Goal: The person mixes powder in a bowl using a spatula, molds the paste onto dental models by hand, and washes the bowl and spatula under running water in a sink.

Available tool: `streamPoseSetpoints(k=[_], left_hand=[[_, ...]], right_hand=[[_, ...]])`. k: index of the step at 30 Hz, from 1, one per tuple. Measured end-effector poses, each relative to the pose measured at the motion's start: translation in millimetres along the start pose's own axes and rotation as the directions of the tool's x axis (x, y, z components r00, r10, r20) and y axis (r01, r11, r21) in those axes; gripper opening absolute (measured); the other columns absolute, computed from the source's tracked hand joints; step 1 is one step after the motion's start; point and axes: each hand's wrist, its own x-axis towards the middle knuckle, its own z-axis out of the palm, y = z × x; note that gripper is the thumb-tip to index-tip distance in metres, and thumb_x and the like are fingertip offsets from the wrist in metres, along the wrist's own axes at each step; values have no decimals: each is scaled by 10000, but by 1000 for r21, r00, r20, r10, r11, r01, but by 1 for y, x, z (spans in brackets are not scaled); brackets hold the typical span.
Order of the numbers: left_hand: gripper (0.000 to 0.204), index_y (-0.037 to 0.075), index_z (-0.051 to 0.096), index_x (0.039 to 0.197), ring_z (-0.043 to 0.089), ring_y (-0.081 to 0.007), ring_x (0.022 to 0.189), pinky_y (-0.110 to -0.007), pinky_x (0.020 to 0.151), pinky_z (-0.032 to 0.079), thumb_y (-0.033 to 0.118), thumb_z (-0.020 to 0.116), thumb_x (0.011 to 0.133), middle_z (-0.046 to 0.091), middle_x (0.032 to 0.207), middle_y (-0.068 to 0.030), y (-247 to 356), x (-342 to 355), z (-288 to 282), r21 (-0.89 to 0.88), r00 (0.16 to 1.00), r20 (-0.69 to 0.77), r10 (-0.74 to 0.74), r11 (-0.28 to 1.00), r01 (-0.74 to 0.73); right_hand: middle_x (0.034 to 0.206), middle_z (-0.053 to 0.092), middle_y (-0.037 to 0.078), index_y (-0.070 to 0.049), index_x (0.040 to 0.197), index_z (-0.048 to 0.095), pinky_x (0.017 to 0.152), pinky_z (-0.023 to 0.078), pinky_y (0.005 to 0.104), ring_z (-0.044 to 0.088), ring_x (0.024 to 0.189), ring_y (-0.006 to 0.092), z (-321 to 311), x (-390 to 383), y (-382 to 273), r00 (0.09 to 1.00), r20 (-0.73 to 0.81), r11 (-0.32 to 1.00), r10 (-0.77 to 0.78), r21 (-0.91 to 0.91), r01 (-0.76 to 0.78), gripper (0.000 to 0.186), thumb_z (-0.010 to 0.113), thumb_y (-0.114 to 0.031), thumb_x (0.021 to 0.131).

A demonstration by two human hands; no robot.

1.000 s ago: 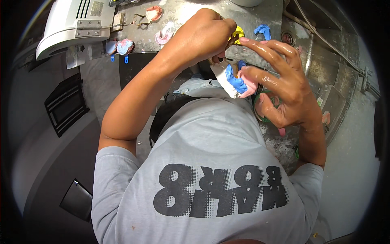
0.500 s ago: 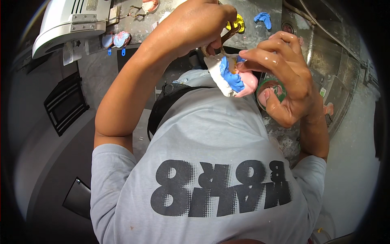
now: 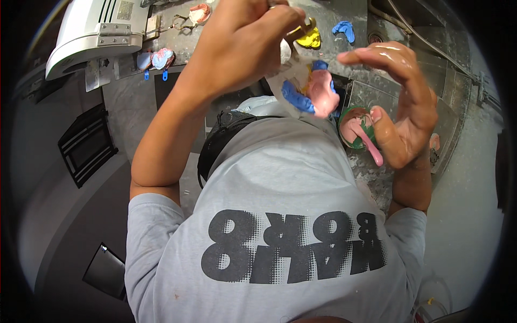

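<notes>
My left hand (image 3: 250,46) is closed around a brass-coloured dental articulator (image 3: 297,33). From it hangs a white plaster dental model (image 3: 279,81), slightly blurred, carrying blue putty (image 3: 296,98) and a lump of soft pink material (image 3: 323,90). To the right, my wet right hand (image 3: 406,102) is raised apart from the model, thumb and fingers spread and nothing between them. Just below its thumb sits a green mixing bowl (image 3: 341,128) with pink paste, and a pink-coated spatula (image 3: 372,152) leans over its rim.
A yellow moulded piece (image 3: 309,39) and a blue arch-shaped piece (image 3: 344,31) lie on the metal bench. Impression trays with blue handles (image 3: 161,59) and another dental model (image 3: 199,13) are at the left, near a white machine (image 3: 89,40). A drain (image 3: 375,37) and hose (image 3: 396,21) are far right.
My right hand has drawn away from the model to the right and opened. My left hand has tilted the articulator and model, turning the pink side more into sight.
</notes>
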Motion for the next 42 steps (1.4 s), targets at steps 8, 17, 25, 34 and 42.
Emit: streamPoseSetpoints(k=[8,17,25,34,42], left_hand=[[286,-61,530,713,571,-141,476,-287,491,522,91,500,954,514,537,-77,-17,-15,-9,391,710,-266,652,746,-539],[333,-11,453,678,540,-153,444,-298,545,525,123,417,981,543,561,-131,-20,-17,-6,209,624,-553,552,817,-538],[294,43,418,712,522,-195,512,-345,573,550,158,413,983,458,557,-83,-29,7,-25,-659,855,-519,-1,637,-400],[287,40,418,722,519,-232,510,-403,618,575,171,423,978,444,555,-86,-30,14,-19,-655,832,-552,59,587,-476],[312,59,400,690,492,-212,495,-401,611,576,173,413,981,443,541,-86,-23,15,-14,-658,827,-549,120,547,-517]], right_hand=[[1153,669,128,38,1189,560,1093,262,508,544,1159,307,18,-3,-29,999,39,898,32,-439,-11,582,552,-119,629],[1271,596,155,56,1280,499,1114,263,474,527,1205,311,38,17,-25,916,-398,960,-58,-273,-58,653,549,-113,651],[1423,427,295,128,1382,369,1139,274,447,407,1351,374,67,47,-24,933,-361,998,8,66,17,696,531,-136,760],[1362,538,218,81,1331,500,1136,248,488,466,1303,353,56,56,-46,951,-291,800,-107,-593,-92,657,516,-209,742],[1335,580,176,59,1320,537,1138,225,480,488,1284,326,31,75,-71,971,-233,883,44,-445,-147,650,495,-257,754]])
